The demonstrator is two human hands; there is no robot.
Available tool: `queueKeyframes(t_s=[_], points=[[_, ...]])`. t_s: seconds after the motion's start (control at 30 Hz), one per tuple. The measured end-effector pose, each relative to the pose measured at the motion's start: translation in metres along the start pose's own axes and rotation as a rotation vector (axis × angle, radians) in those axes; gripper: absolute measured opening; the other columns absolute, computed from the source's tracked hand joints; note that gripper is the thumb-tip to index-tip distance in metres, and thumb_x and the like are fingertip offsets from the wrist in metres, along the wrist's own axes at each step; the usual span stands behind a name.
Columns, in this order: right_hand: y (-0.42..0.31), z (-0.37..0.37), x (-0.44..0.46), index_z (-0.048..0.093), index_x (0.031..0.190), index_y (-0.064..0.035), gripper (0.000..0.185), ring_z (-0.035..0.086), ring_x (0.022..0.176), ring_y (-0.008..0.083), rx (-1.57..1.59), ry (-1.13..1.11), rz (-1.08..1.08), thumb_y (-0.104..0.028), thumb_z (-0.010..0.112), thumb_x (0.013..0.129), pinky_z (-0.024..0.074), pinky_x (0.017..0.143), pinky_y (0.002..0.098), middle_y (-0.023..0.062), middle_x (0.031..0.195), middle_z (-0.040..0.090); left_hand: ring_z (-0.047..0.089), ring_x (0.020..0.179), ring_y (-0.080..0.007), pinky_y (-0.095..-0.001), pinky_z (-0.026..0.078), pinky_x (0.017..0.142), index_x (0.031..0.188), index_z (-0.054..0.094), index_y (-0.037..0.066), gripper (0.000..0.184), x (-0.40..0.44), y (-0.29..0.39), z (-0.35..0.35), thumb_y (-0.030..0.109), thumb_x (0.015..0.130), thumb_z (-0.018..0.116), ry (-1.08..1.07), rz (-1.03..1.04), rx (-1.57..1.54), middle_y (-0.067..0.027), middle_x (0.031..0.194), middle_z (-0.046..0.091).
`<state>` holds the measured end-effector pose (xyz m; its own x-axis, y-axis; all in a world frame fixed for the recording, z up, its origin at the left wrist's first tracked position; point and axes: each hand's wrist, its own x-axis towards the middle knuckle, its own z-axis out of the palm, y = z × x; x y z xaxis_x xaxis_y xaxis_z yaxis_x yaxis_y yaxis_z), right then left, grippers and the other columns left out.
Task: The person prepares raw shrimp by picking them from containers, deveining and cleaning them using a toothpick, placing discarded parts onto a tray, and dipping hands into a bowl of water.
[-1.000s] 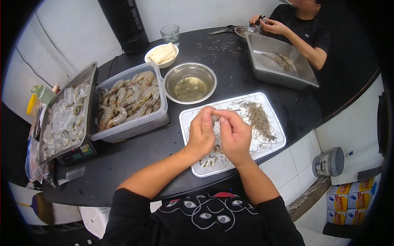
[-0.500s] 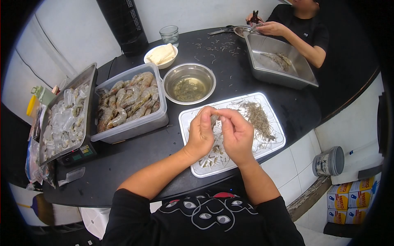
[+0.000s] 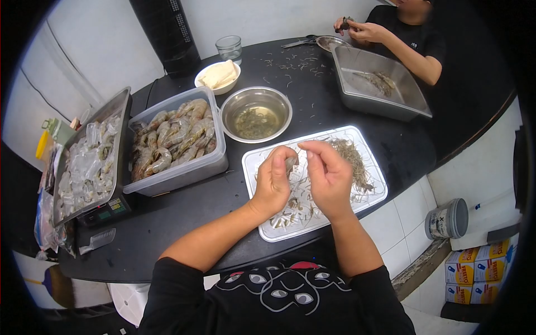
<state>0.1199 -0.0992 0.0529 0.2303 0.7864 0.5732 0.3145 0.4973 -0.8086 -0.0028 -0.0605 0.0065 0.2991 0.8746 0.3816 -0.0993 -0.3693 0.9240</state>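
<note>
My left hand (image 3: 272,177) is closed around a shrimp (image 3: 290,162); only a greyish bit of it shows past the fingers. Just to its right, my right hand (image 3: 330,177) is held apart from it, thumb and forefinger separated with nothing visible between them. Both hands are above a white tray (image 3: 365,210). A heap of thin shrimp legs and feelers (image 3: 353,162) lies on the tray's right side, and shell scraps (image 3: 290,215) are scattered near its front.
A plastic tub (image 3: 184,177) of whole shrimp and a steel bowl (image 3: 285,124) of murky liquid stand beyond the tray. At left, a metal pan (image 3: 124,125) holds ice and shrimp on a scale (image 3: 106,212). Across the table a person (image 3: 416,47) works behind a steel pan (image 3: 385,111).
My right hand has drawn away to the right from my left hand, opening a gap between them. The other person's hands have shifted slightly.
</note>
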Motion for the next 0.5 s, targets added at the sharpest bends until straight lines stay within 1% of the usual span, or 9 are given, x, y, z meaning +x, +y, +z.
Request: queueKeyframes(t_s=[0.07, 0.23, 0.33, 0.43, 0.5], points=[[-0.002, -0.003, 0.003, 0.065, 0.098, 0.0006, 0.015, 0.058, 0.061, 0.0108, -0.002, -0.004, 0.024, 0.002, 0.054, 0.087, 0.0451, 0.056, 0.0250, 0.0086, 0.073, 0.064, 0.047, 0.071, -0.0149, -0.0278, 0.040, 0.067, 0.090, 0.052, 0.001, 0.052, 0.000, 0.000, 0.000, 0.043, 0.102, 0.023, 0.000, -0.002, 0.004, -0.0069, 0.079, 0.050], [-0.011, -0.013, 0.016, 0.065, 0.097, -0.0003, 0.015, 0.055, 0.056, 0.0108, -0.105, -0.018, -0.024, 0.002, 0.054, 0.087, 0.0419, 0.052, 0.0253, 0.0080, 0.067, 0.060, 0.049, 0.075, -0.0171, -0.0287, 0.041, 0.071, 0.089, 0.052, 0.001, 0.051, 0.001, -0.003, 0.001, 0.041, 0.102, 0.023, 0.013, -0.008, 0.013, -0.0085, 0.080, 0.051], [-0.014, -0.017, 0.023, 0.065, 0.097, -0.0006, 0.015, 0.053, 0.055, 0.0108, -0.135, -0.015, -0.054, 0.001, 0.054, 0.087, 0.0408, 0.051, 0.0256, 0.0077, 0.065, 0.058, 0.048, 0.074, -0.0168, -0.0283, 0.040, 0.070, 0.089, 0.052, 0.001, 0.051, 0.001, -0.004, 0.000, 0.040, 0.103, 0.024, 0.010, -0.017, 0.022, -0.0082, 0.080, 0.050], [-0.019, -0.022, 0.031, 0.065, 0.096, -0.0003, 0.014, 0.053, 0.054, 0.0106, -0.171, -0.017, -0.062, 0.001, 0.054, 0.087, 0.0404, 0.051, 0.0258, 0.0076, 0.065, 0.058, 0.038, 0.063, -0.0056, -0.0198, 0.033, 0.054, 0.091, 0.051, 0.008, 0.063, 0.002, -0.004, 0.001, 0.061, 0.096, 0.016, 0.001, -0.022, 0.060, 0.0007, 0.077, 0.046], [-0.021, -0.025, 0.037, 0.065, 0.096, 0.0001, 0.013, 0.053, 0.054, 0.0106, -0.200, -0.018, -0.071, 0.001, 0.055, 0.087, 0.0403, 0.051, 0.0258, 0.0077, 0.065, 0.058, 0.038, 0.063, -0.0055, -0.0197, 0.033, 0.054, 0.091, 0.051, 0.008, 0.064, 0.002, -0.005, 0.001, 0.061, 0.096, 0.017, -0.004, -0.037, 0.050, 0.0008, 0.077, 0.046]])
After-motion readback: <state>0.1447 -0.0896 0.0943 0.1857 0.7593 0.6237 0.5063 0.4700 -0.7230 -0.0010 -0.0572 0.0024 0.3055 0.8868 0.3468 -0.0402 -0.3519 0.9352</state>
